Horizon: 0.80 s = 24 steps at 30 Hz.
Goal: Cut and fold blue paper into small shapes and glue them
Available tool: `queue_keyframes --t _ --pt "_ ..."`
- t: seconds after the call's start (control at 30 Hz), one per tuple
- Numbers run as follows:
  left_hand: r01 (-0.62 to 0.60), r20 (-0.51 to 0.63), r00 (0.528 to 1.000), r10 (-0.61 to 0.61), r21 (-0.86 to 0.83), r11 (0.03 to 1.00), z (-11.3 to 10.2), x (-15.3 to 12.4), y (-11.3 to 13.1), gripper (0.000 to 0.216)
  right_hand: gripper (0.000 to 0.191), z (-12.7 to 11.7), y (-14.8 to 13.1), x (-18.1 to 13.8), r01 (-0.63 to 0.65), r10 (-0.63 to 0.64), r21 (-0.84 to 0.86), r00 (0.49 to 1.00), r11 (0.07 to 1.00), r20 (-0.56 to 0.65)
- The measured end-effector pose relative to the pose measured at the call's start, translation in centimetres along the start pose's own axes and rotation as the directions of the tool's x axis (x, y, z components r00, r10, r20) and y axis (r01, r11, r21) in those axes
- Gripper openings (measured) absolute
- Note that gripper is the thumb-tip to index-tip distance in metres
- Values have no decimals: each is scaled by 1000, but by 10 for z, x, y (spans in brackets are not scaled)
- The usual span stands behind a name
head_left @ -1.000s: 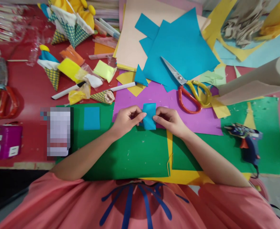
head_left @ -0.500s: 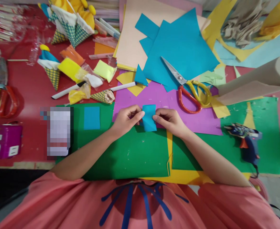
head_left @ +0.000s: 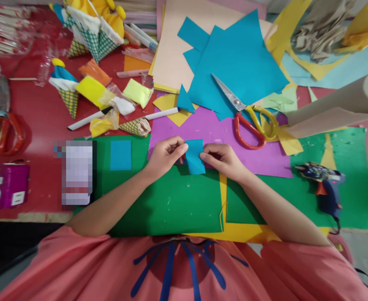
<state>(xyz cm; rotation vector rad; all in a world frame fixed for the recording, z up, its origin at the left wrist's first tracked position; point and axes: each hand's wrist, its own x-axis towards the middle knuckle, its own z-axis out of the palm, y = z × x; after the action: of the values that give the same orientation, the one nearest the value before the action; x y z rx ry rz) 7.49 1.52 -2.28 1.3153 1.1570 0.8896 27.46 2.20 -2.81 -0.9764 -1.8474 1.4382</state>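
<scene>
Between my two hands is a small piece of blue paper [head_left: 195, 156], slightly bent and raised above the sheets. My left hand [head_left: 169, 155] pinches its left edge between thumb and fingers. At the opposite edge, my right hand [head_left: 222, 159] pinches the paper with thumb and forefinger. A second blue paper piece [head_left: 120, 155] lies flat to the left on the green sheet [head_left: 171, 205]. Beneath and beyond my hands spreads a purple sheet [head_left: 209, 129]. Scissors with one red and one yellow handle [head_left: 249, 117] rest partly open past my right hand.
Large blue paper [head_left: 237, 62] lies on beige sheets at the back. A glue gun [head_left: 325, 184] rests on the right, below a paper roll [head_left: 337, 104]. On the left are a pixelated phone-like object [head_left: 77, 172], more scissors [head_left: 2, 121] and a purple device [head_left: 6, 185].
The held blue paper has shifted slightly left and tilted, its surface now bent differently. My left hand has moved a little left; the items on the table stay where they were.
</scene>
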Motion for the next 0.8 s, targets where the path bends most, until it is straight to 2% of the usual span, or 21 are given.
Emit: queue_keyframes --t 0.37,0.57,0.8 --pt "17 -22 1000 -17 11 1000 -1 0 -4 27 29 0 -1 0 -2 3 -37 1000 999 12" --pt "-25 -37 999 26 8 1000 -2 2 -2 19 29 0 -2 0 3 -1 -60 1000 998 22" --pt "-44 -46 998 45 36 998 -3 2 -3 21 30 0 -1 0 -1 3 -41 999 999 42"
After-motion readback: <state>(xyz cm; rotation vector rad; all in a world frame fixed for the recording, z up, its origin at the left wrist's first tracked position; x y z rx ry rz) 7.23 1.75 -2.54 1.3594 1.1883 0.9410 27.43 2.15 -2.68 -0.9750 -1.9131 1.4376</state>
